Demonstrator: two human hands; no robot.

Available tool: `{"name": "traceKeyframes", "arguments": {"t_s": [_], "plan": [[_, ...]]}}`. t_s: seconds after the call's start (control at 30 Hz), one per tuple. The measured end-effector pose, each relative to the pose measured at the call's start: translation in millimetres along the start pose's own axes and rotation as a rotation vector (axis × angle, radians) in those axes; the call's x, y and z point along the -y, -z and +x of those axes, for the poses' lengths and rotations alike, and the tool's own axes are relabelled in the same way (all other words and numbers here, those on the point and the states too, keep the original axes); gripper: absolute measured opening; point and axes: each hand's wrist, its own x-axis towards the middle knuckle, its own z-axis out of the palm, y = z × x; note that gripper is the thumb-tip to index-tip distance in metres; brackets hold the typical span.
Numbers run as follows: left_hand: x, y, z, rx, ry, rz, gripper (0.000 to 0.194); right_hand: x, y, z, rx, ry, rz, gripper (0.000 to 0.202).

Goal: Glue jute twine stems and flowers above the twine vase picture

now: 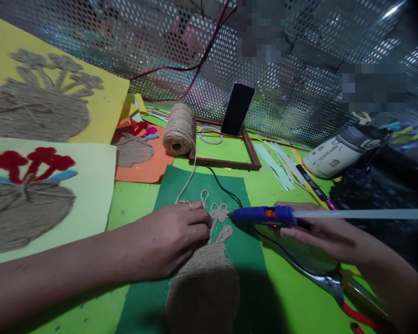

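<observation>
My right hand (310, 229) grips a blue glue gun (257, 216) with a long clear glue stick out of its back. Its nozzle points left at a small flower made of twine (220, 212) on a dark green sheet (251, 260). Close beside that flower, my left hand (184, 239) rests on the sheet with fingers curled and pressed together; what they pinch is hidden. A strand runs from near this hand up to a twine spool (179, 130). Below the flower lies a vase shape covered in twine rows (204, 287), partly in shadow.
Finished twine pictures lie left on yellow (107, 102), pale green (94, 185) and orange (160, 167) sheets. Behind are a brown frame (226, 163) and an upright phone (237, 109). To the right are a marker (311, 182), a white bottle (334, 153) and red-handled pliers (329, 283).
</observation>
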Motion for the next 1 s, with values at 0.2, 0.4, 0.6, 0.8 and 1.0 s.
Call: {"name": "traceKeyframes", "arguments": {"t_s": [0.2,0.4,0.6,0.8,1.0], "plan": [[-0.9,0.1,0.6,-0.024,-0.023,-0.001,0.021,2.2,-2.7,3.8,-0.001,0.019,-0.017,0.021],[-1.5,0.1,0.9,-0.017,-0.01,0.002,0.021,5.2,-1.8,5.7,0.03,-0.002,-0.06,0.029],[-1.9,0.1,0.7,-0.029,-0.022,0.013,0.022,6.0,-0.9,2.3,0.018,-0.016,-0.049,0.026],[-0.7,-1.4,-0.1,-0.021,-0.019,0.012,0.023,3.5,-3.0,1.8,0.007,-0.035,0.021,0.025],[-1.1,-0.7,1.1,-0.032,-0.031,0.013,0.022,6.2,-4.9,8.0,0.006,-0.012,0.045,0.023]]}}
